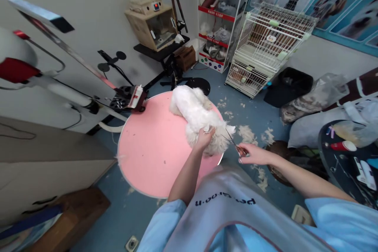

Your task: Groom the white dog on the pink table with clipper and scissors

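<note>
A fluffy white dog (195, 106) is on a round pink grooming table (150, 145), at its right side. My left hand (204, 138) grips the dog by the shaggy fur at its near end, fingers partly buried in the coat. My right hand (251, 154) has its fingers through the handles of long scissors (233, 141). The scissor blades point toward the shaggy fur at the dog's near right end and look parted. Whether they touch the hair I cannot tell.
Cut fur (248, 134) lies on the blue floor. A tool caddy (130, 98) and a white dryer arm (71, 92) border the table's left. Wire cages (265, 43) stand beyond. A dark round table (327, 145) with tools stands at my right.
</note>
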`<state>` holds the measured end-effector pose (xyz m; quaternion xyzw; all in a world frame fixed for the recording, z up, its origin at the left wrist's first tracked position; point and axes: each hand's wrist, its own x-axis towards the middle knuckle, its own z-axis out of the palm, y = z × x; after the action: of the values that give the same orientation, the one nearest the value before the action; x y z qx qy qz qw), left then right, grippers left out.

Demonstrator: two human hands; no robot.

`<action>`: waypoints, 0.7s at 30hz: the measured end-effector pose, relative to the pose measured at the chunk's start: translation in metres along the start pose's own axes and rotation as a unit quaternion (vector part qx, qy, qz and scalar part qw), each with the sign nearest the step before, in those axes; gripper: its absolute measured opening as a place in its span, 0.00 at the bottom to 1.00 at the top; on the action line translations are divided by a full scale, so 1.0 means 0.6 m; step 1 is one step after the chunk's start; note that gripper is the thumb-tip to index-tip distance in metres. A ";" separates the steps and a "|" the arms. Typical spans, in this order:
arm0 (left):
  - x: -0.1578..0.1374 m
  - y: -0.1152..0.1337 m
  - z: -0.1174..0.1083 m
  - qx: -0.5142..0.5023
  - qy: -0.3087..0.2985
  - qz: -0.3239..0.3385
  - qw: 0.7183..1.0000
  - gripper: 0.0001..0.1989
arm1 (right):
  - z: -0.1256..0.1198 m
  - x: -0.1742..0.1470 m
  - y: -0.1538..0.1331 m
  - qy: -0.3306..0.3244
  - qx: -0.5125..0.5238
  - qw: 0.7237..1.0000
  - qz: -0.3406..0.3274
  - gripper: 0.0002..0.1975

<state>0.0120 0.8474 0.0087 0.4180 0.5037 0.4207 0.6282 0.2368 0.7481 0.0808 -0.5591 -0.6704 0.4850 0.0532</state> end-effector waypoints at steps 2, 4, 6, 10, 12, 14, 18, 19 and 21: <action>-0.002 -0.008 -0.006 0.022 -0.008 -0.018 1.000 0.12 | 0.004 0.030 -0.002 0.012 -0.051 0.999 -0.010 0.11; -0.003 -0.019 -0.013 0.038 -0.014 -0.031 0.999 0.14 | 0.003 0.061 0.001 0.015 -0.084 0.996 -0.019 0.08; -0.005 -0.030 -0.021 0.040 -0.016 -0.039 0.998 0.16 | 0.003 0.084 0.010 0.009 -0.102 0.994 -0.033 0.05; -0.012 -0.050 -0.031 0.044 -0.005 -0.049 0.998 0.17 | 0.005 0.094 0.040 -0.002 -0.099 0.994 -0.042 0.05; -0.014 -0.061 -0.033 0.052 0.001 -0.055 0.997 0.17 | 0.007 0.093 0.056 -0.003 -0.085 0.996 -0.031 0.04; -0.013 -0.073 -0.038 0.054 0.011 -0.061 0.997 0.16 | 0.012 0.095 0.077 0.008 -0.060 0.998 -0.015 0.05; -0.003 -0.110 -0.074 0.001 0.022 -0.088 0.996 0.16 | 0.047 0.111 0.130 0.078 0.121 0.988 0.058 0.07; -0.002 -0.122 -0.089 -0.037 0.035 -0.096 0.994 0.17 | 0.063 0.117 0.144 0.096 0.204 0.970 0.091 0.08; -0.006 -0.145 -0.119 -0.113 0.095 -0.125 0.981 0.18 | 0.103 0.131 0.164 0.118 0.347 0.918 0.150 0.09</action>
<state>-0.0495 0.8256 -0.0832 0.2361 0.5586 0.4307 0.6684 0.2384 0.7653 -0.0584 -0.6530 -0.3570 0.6196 0.2494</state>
